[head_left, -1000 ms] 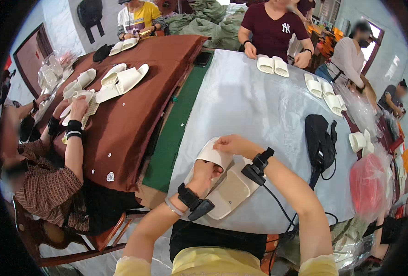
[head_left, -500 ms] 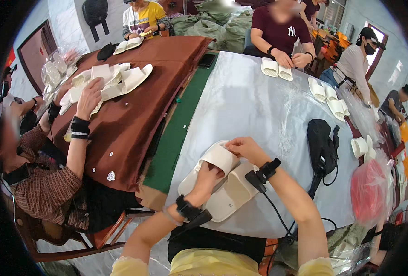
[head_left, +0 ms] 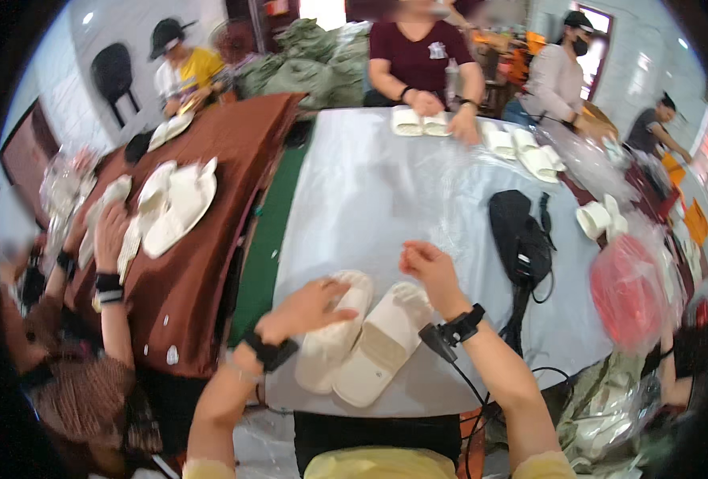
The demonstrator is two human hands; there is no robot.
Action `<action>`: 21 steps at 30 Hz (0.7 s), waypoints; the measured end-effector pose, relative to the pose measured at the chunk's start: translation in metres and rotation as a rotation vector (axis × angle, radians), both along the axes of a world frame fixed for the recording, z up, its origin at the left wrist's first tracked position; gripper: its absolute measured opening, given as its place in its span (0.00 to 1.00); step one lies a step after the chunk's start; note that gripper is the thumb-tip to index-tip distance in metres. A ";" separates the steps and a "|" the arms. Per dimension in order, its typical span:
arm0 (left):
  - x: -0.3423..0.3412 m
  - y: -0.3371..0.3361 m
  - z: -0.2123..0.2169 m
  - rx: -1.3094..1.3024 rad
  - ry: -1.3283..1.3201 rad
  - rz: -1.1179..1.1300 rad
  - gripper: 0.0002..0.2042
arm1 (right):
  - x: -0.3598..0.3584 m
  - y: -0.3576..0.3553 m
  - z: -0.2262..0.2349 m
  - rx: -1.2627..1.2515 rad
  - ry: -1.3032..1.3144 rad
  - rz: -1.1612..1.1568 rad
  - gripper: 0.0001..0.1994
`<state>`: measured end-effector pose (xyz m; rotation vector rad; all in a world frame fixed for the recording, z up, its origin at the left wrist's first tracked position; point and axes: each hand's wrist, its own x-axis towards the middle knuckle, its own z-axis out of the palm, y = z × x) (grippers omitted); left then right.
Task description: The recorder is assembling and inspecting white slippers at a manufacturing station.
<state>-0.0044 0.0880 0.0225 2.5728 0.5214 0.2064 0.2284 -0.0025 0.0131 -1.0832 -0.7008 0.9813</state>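
Observation:
A pair of cream slide slippers lies side by side in front of me, toes pointing away. My left hand point(head_left: 310, 310) reaches over the strap of the left slipper point(head_left: 319, 361), fingers stretched out and apart. Whether it touches the strap I cannot tell. Just beyond the toe of the right slipper point(head_left: 385, 343) is my right hand point(head_left: 431, 275), its fingers curled and pressed together at the tips. Anything between those fingertips is too small or blurred to make out. Both wrists wear black straps with devices.
The slippers rest on a pale, film-covered table point(head_left: 354, 199). A black bag point(head_left: 520, 239) lies to the right, near a red plastic-wrapped bundle point(head_left: 629, 291). Co-workers handle more slippers at a brown-covered table point(head_left: 210, 279) on the left and at the far edge.
Both hands have come away from the left slipper's strap: the left hand drew back leftward and opened, the right moved off to the right. The view has turned, shifting the surroundings leftward.

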 end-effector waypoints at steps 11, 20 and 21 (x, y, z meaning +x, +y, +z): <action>0.048 -0.029 0.013 -0.824 -0.457 0.391 0.13 | -0.038 0.005 0.014 0.126 -0.151 0.191 0.10; 0.059 -0.029 0.011 -0.804 -0.492 0.537 0.11 | 0.003 -0.028 -0.026 -0.180 -0.364 -0.076 0.11; 0.056 -0.029 0.009 -0.781 -0.443 0.515 0.11 | -0.006 -0.033 -0.034 -0.161 -0.271 -0.082 0.10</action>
